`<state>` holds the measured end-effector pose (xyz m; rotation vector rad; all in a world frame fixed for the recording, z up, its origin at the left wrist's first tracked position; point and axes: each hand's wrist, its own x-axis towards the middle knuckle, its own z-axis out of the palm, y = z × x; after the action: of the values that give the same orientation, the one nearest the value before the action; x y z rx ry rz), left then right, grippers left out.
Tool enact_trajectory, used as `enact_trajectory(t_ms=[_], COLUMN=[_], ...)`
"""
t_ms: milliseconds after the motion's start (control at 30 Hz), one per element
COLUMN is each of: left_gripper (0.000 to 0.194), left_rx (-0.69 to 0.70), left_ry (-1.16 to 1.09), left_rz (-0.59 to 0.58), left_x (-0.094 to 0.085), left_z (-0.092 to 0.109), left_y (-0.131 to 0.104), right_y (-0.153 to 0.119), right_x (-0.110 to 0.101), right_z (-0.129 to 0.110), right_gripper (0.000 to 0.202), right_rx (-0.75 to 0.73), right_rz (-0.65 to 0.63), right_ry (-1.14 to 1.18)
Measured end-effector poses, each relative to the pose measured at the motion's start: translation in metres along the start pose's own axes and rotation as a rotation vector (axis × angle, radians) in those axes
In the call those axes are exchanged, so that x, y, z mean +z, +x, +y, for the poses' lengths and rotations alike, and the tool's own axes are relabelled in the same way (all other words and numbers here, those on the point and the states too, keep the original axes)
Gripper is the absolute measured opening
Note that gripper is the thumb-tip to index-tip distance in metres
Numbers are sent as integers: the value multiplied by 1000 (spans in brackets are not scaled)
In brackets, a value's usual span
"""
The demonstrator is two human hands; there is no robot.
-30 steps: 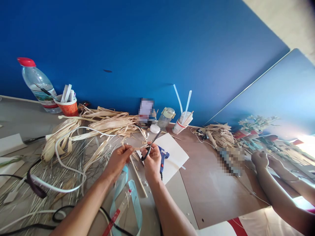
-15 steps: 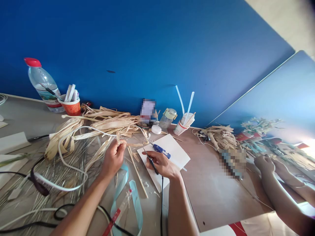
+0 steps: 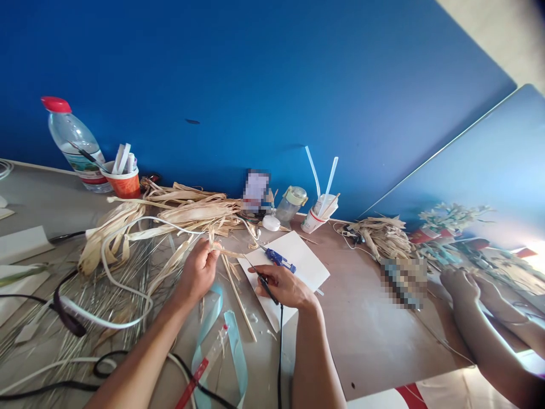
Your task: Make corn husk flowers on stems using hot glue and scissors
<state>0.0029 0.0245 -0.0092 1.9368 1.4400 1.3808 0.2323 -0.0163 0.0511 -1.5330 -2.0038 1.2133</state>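
My left hand [image 3: 198, 271] is closed, pinching a pale dried husk strip [image 3: 230, 253] between thumb and fingers. A short piece of the husk stands up above my fingertips, and the strip stretches out to the right. My right hand [image 3: 285, 285] grips a slim black corded tool [image 3: 267, 288] like a soldering iron, its thin metal tip pointing up and left by the strip's end. Whether tip and strip touch I cannot tell. Beneath my right hand lies white paper [image 3: 309, 264], with a blue glue gun [image 3: 277, 259] on it.
Dried husks [image 3: 191, 213] are heaped behind my left hand. Thin wires [image 3: 128, 284] and a white cable [image 3: 106, 324] spread leftward. A wooden stick [image 3: 239, 301] and blue ribbon [image 3: 236, 352] lie between my arms. A paper cup [image 3: 313, 220] stands behind; another person's hands [image 3: 462, 284] work at right.
My left hand has shifted slightly right and up with the husk strip. My right hand and the black tool have moved a little right and down.
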Motion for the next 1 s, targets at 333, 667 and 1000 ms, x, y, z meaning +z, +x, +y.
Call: enact_trajectory(t_ms=[333,667,1000], left_gripper=[24,24,22], left_rx=[41,50,72], left_ry=[33,29,35], left_rz=[-35,-60,-73], left_x=[0,-2,-2], left_z=[0,-1,-3], left_y=[1,2,2], right_y=[0,0,0], right_x=[3,1,2], right_z=[6,6,10], right_gripper=[36,32,27], right_rx=[-39,2,-13], right_rz=[-2,-43,-63], right_ry=[109,70,166])
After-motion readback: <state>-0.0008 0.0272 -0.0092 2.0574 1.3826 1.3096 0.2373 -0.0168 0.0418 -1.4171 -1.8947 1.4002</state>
